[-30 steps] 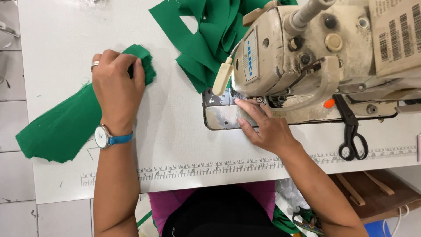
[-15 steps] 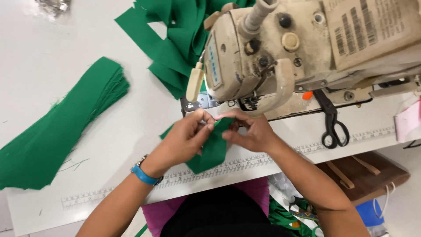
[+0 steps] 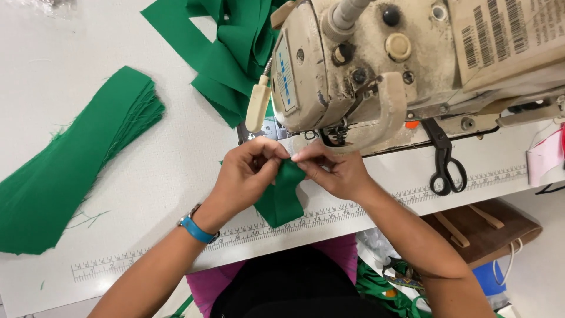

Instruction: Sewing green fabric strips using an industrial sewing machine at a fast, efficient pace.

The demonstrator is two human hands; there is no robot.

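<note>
Head view: two hands meet over one small green fabric piece [image 3: 281,197] at the front of a single worn cream sewing machine [image 3: 376,65]; the left hand [image 3: 247,176] has its fingers curled shut, pinching the piece's upper edge from the left side; the right hand [image 3: 332,171] pinches the same edge from the right, fingertips closed on the cloth, just touching those of the left; both wrists angle inward, forearms rising from the bottom of the frame; the piece hangs down between the palms toward the printed ruler strip [image 3: 235,235] along the table's near edge. A blue watch band [image 3: 196,229] circles the left wrist. Well to the left of the left hand lies one stack of green fabric strips [image 3: 70,171]; beyond the hands, behind the machine's head, sits one loose heap of green cloth [image 3: 223,47]. One pair of black scissors [image 3: 444,162] lies to the right of the right hand, beside the machine's base.
</note>
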